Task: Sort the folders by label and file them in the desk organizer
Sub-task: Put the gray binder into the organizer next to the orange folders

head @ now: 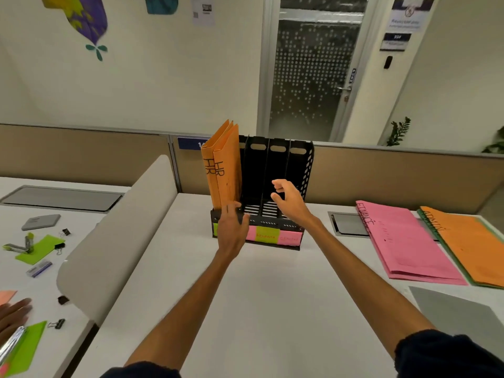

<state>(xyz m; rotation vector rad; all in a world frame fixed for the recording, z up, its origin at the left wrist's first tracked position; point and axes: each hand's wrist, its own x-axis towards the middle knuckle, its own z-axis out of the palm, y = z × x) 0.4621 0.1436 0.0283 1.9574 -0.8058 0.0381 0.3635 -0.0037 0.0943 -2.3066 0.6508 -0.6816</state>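
Note:
A black desk organizer (300, 170) with several slots stands at the back of the white desk, sticky labels along its front. Two orange folders marked HR (222, 170) stand upright in its leftmost slot. My left hand (231, 225) rests with straight fingers on the organizer's front rim at the foot of those folders. My right hand (289, 200) hovers in front of the middle slots, fingers loosely curled, holding nothing. To the right lie a stack of pink folders marked FINANCE (409, 241) and an orange folder marked ADMIN (474, 244) on top of green ones.
A curved grey divider (117, 236) separates a neighbouring desk with green papers (41, 249), binder clips, a stapler and another person's hand (12, 315). A grey sheet (458, 315) lies at the right front. A cable hatch (347, 223) sits beside the pink folders.

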